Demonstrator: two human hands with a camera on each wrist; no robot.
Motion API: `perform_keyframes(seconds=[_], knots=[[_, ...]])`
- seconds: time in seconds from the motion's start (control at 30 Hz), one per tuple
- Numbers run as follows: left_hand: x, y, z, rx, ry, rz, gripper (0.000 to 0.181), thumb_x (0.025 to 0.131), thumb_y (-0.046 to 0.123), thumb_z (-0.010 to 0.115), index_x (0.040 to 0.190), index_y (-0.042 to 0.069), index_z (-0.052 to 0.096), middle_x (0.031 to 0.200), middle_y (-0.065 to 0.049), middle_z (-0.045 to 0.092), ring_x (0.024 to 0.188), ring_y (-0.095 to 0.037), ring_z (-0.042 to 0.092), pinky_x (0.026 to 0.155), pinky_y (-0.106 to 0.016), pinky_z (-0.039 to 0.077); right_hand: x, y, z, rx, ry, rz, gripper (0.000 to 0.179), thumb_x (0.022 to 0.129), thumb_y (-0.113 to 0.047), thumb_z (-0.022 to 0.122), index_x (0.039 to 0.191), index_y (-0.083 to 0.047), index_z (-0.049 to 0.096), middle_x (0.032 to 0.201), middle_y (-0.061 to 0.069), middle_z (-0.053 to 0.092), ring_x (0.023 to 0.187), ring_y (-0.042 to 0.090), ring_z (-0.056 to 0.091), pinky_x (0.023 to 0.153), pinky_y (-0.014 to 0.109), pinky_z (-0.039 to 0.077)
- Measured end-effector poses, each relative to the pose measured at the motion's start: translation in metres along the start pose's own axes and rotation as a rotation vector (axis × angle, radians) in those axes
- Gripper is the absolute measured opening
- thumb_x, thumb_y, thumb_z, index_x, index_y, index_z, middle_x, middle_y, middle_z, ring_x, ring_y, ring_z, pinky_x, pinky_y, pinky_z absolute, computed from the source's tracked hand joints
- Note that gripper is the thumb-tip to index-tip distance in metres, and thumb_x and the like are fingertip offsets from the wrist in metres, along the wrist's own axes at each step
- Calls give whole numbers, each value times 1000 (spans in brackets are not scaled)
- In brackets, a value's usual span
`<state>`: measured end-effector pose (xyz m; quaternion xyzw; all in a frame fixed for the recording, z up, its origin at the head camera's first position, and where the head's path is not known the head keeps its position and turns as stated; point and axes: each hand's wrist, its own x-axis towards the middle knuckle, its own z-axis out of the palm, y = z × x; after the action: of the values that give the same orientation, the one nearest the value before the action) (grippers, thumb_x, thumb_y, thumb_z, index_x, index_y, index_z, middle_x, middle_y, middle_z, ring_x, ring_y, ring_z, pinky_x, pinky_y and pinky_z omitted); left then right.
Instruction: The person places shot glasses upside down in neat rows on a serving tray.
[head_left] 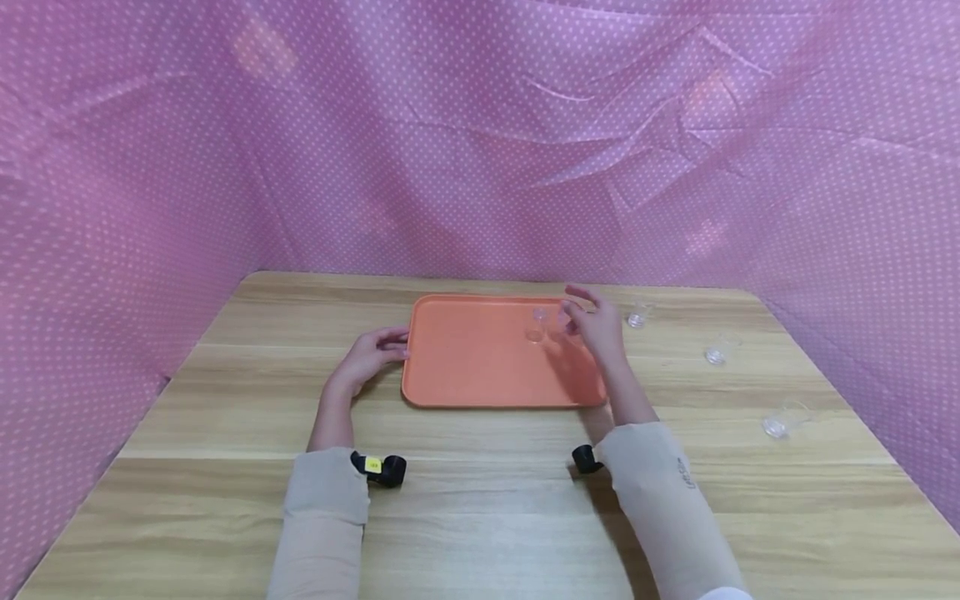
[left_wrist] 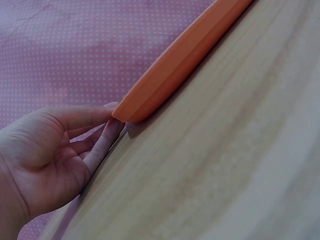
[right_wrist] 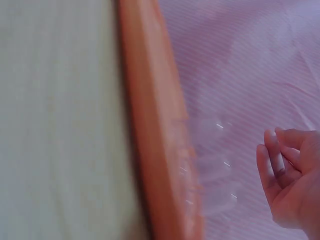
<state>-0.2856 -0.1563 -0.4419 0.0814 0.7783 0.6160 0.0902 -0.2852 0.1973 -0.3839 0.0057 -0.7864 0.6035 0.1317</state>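
In the head view, an orange tray (head_left: 465,358) lies flat on the table. My left hand (head_left: 365,358) is at its left edge, and the left wrist view shows the thumb and a finger pinching the tray's rim (left_wrist: 165,75). My right hand (head_left: 597,325) hovers over the tray's right part with bent fingers and no object between them. Just left of it stands a small clear cup (head_left: 536,332). In the right wrist view, blurred clear cups (right_wrist: 215,165) line up along the tray, apart from the right hand (right_wrist: 290,175).
Right of the tray, three more small clear cups stand in a slanting row: a far one (head_left: 636,320), a middle one (head_left: 716,356) and a near one (head_left: 775,427). A pink dotted cloth (head_left: 450,167) hangs around the wooden table (head_left: 480,500).
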Motion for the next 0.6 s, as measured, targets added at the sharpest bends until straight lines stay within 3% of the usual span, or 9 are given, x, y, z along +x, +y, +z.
perform_keyframes(seconds=[0.17, 0.33, 0.6], knots=[[1, -1, 0, -3, -3, -1, 51, 86, 0, 61, 133, -7, 41, 128, -23, 47, 115, -31, 45, 98, -36, 36, -2, -12, -33, 37, 96, -53, 32, 87, -4, 62, 118, 4, 57, 109, 19, 61, 70, 12, 62, 62, 28, 55], [2, -2, 0, -10, -12, 7, 52, 86, 0, 61, 133, -7, 40, 128, -24, 47, 114, -32, 46, 98, -35, 37, -9, -20, -79, 49, 206, -48, 34, 85, -7, 66, 116, 5, 58, 103, 3, 63, 80, 7, 57, 67, 17, 51], [1, -2, 0, 9, -19, 14, 52, 86, 1, 61, 133, -7, 40, 129, -23, 47, 116, -32, 45, 100, -36, 35, -38, -25, -161, -175, 359, -37, 34, 86, -18, 66, 118, -9, 61, 101, -12, 62, 87, 1, 54, 72, 12, 43]])
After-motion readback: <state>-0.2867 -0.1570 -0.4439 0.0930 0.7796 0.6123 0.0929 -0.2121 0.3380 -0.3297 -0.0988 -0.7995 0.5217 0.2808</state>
